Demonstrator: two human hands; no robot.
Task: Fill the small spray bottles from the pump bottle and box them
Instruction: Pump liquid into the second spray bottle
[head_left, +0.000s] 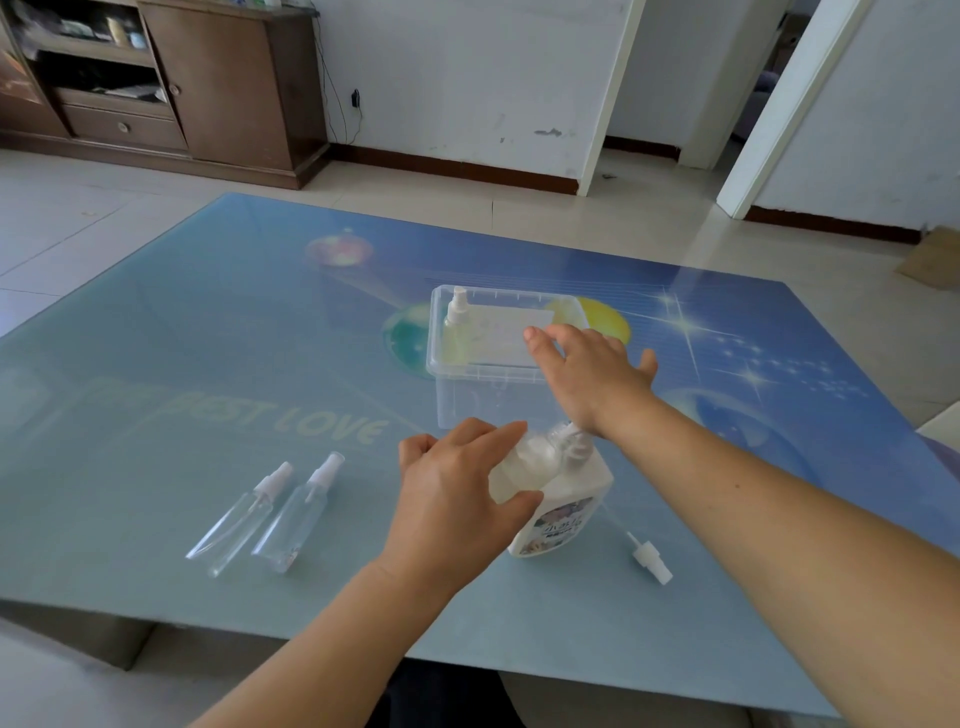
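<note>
The white pump bottle (558, 512) is stood on the table (156, 364) and is held by the left hand (457, 493), with fingers curled round its top. The right hand (587, 376) is stretched flat over the clear box (467, 374), fingers straight. One small spray bottle (456, 327) is stood in the box. Two empty ones (265, 517) are laid to the left.

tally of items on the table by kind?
Small spray bottles: 3, two lying on the table, one in the clear box
Pump bottle: 1
Clear box: 1
Loose spray head: 1
Total: 6
</note>
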